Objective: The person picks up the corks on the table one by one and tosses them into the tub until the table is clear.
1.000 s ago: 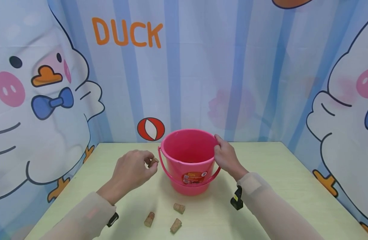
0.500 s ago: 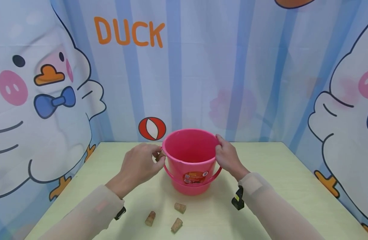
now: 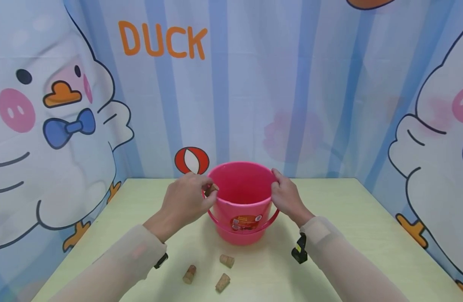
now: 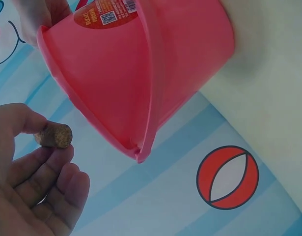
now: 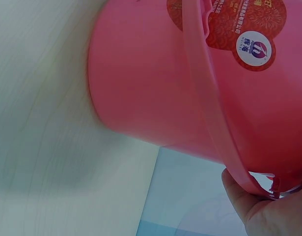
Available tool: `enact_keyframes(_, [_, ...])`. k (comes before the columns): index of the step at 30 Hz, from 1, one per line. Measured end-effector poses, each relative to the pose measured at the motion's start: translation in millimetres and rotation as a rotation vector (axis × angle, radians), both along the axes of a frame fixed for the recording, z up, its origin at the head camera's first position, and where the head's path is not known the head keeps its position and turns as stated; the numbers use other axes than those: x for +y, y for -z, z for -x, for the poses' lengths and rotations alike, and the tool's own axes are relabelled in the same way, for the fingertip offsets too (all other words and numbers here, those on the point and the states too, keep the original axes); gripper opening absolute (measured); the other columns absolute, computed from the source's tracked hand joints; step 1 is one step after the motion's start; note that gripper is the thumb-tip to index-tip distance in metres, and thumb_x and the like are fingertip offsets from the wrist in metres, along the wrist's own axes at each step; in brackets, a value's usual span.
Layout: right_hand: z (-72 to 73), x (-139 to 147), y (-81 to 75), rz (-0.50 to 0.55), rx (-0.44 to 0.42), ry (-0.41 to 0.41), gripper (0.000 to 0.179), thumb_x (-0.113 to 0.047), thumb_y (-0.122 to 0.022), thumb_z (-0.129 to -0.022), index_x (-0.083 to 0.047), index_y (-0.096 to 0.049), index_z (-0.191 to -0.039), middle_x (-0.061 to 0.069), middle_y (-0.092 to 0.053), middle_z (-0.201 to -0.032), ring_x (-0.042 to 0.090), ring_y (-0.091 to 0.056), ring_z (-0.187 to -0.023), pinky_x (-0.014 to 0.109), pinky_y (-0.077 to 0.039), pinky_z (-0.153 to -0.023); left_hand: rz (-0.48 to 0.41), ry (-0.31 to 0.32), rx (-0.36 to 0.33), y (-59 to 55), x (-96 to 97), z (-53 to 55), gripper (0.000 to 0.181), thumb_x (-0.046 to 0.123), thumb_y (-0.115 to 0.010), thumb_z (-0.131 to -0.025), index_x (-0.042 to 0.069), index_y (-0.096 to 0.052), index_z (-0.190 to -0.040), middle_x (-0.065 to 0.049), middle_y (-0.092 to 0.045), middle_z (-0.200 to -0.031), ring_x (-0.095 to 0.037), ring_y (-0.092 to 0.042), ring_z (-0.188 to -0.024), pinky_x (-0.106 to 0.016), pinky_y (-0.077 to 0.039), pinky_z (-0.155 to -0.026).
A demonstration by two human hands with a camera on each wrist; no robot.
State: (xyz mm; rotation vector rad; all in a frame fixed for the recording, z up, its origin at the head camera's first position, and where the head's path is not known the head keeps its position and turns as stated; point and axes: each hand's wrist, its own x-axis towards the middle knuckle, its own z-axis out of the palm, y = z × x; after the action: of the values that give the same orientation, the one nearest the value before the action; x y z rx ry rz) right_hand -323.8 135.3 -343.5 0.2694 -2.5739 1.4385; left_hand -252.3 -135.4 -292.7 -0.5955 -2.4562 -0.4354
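Note:
A pink bucket (image 3: 241, 218) stands upright on the table, its handle (image 3: 212, 216) hanging down across the front over a red label. My left hand (image 3: 187, 199) pinches a cork (image 4: 54, 135) between thumb and fingers at the bucket's left rim. In the left wrist view the cork is apart from the rim. My right hand (image 3: 288, 197) grips the bucket's right rim, thumb over the edge; the right wrist view shows its fingers (image 5: 239, 196) beside the handle's end. The bucket's bottom inside is hidden.
Three more corks lie on the table in front of the bucket: one cork (image 3: 189, 274) at left, another cork (image 3: 227, 261) nearest the bucket, and a third cork (image 3: 222, 283) closest to me. A printed duck curtain (image 3: 246, 84) hangs behind the table (image 3: 329, 251).
My left hand has moved right and slightly up with the cork, from left of the bucket to its left rim. My right hand keeps its grip on the rim.

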Motion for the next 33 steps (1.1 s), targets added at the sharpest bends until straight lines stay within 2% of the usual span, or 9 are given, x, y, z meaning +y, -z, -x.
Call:
enact_keyframes(4, [0.5, 0, -0.4, -0.006, 0.002, 0.004, 0.060, -0.014, -0.036, -0.105, -0.004, -0.023, -0.162, 0.018, -0.038, -0.161, 0.035, -0.053, -0.124, 0.029, -0.055, -0.075, 0.005, 0.007, -0.008, -1.7, 5.0, 2.1, 0.014, 0.022, -0.082, -0.085, 0.014, -0.075, -0.093, 0.004, -0.067, -0.081, -0.014, -0.056, -0.074, -0.026, -0.055, -0.059])
enact_keyframes(15, [0.2, 0, -1.3, -0.015, -0.001, 0.004, 0.059, -0.014, -0.035, -0.105, -0.004, -0.022, -0.162, 0.017, -0.035, -0.163, 0.035, -0.050, -0.131, 0.039, -0.057, -0.088, 0.048, 0.024, -0.003, -3.8, 19.7, 9.0, 0.015, 0.023, -0.081, -0.088, 0.013, -0.074, -0.096, 0.002, -0.066, -0.082, -0.016, -0.057, -0.079, -0.028, -0.056, -0.060])
enact_keyframes(23, [0.3, 1, -1.0, -0.018, -0.004, 0.010, 0.059, -0.015, -0.034, -0.105, -0.004, -0.022, -0.163, 0.017, -0.037, -0.161, 0.034, -0.053, -0.123, 0.036, -0.056, -0.083, 0.065, 0.025, -0.004, -1.7, 30.0, 13.1, 0.015, 0.024, -0.081, -0.089, 0.013, -0.074, -0.097, 0.002, -0.068, -0.083, -0.017, -0.058, -0.082, -0.029, -0.057, -0.062])
enact_keyframes(30, [-0.7, 0, -1.3, -0.019, -0.004, 0.010, 0.060, -0.015, -0.033, -0.104, -0.003, -0.023, -0.162, 0.017, -0.036, -0.162, 0.034, -0.048, -0.132, 0.045, -0.053, -0.099, 0.114, 0.041, -0.002, 2.1, 38.0, 16.2, 0.019, 0.025, -0.081, -0.088, 0.013, -0.075, -0.101, 0.001, -0.070, -0.086, -0.016, -0.059, -0.084, -0.029, -0.058, -0.068])
enact_keyframes(33, [-0.7, 0, -1.0, -0.018, -0.002, 0.009, 0.060, -0.015, -0.032, -0.104, -0.003, -0.023, -0.162, 0.018, -0.036, -0.162, 0.034, -0.048, -0.132, 0.046, -0.052, -0.100, 0.132, 0.039, -0.001, 3.4, 40.9, 17.1, 0.019, 0.025, -0.082, -0.088, 0.013, -0.075, -0.101, 0.001, -0.071, -0.087, -0.017, -0.059, -0.085, -0.030, -0.059, -0.071])
